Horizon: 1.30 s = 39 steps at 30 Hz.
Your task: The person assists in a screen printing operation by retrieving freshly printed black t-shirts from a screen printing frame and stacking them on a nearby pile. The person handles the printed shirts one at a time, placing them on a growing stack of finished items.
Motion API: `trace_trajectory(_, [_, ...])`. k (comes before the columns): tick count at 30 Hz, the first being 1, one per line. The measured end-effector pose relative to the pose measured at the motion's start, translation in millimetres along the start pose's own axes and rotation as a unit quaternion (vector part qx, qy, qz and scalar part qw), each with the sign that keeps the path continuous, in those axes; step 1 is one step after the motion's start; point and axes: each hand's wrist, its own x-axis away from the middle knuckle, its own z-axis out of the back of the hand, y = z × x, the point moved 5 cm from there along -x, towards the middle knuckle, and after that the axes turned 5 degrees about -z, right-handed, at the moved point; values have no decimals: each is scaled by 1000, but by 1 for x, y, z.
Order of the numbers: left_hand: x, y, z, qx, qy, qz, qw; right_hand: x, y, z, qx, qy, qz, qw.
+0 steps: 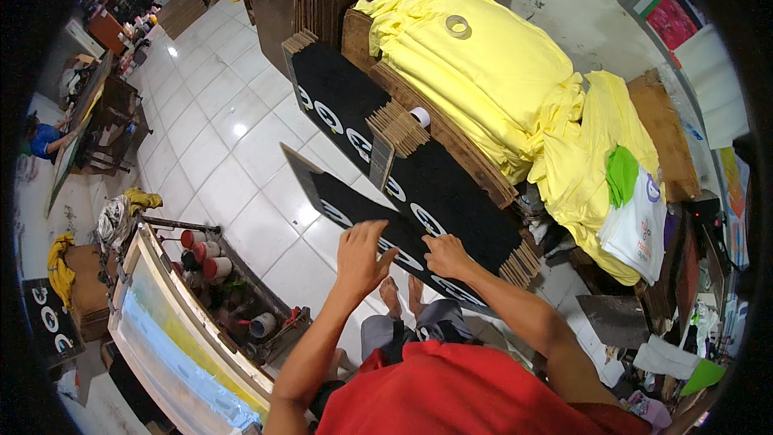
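Observation:
A long flat board [372,214] covered in black cloth, with white ring-shaped prints along it, lies slantwise in front of me above my feet. My left hand [362,258] is at its near edge, fingers curled and thumb toward the cloth. Farther right along the same board, my right hand [449,257] has its fingers bent together on the cloth. Both hands seem to grip the board, though their undersides are hidden. Just beyond it stand stacks of similar boards [459,197] with black printed cloth on top and bare ends fanned out.
Folded yellow cloth [483,72] is heaped on a wooden bench, with a tape roll [458,26] on top. A framed screen [181,346] stands at lower left, beside a rack of paint pots [211,254]. White floor tiles [217,121] run toward another person [44,138] at far left.

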Motion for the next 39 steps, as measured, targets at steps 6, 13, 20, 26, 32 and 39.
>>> trace_trajectory(6, [144,-71,-78,-5,-177,218,960,-50,67,-55,0,19,-32,999])
trace_trajectory(13, [260,-83,-130,41,-265,448,853,-69,168,-145,34,-28,-133,990])
trace_trajectory(20, [275,-69,-161,82,-207,526,821,-67,222,-194,125,-112,-195,966])
trace_trajectory(26, [267,-69,-163,65,-180,509,839,-98,227,-170,138,-56,-175,973])
trace_trajectory(32, [271,-78,-151,96,-139,571,803,-117,241,-150,116,-27,-196,973])
trace_trajectory(39, [248,-76,-143,91,-164,591,784,-123,241,-147,114,-37,-217,969])
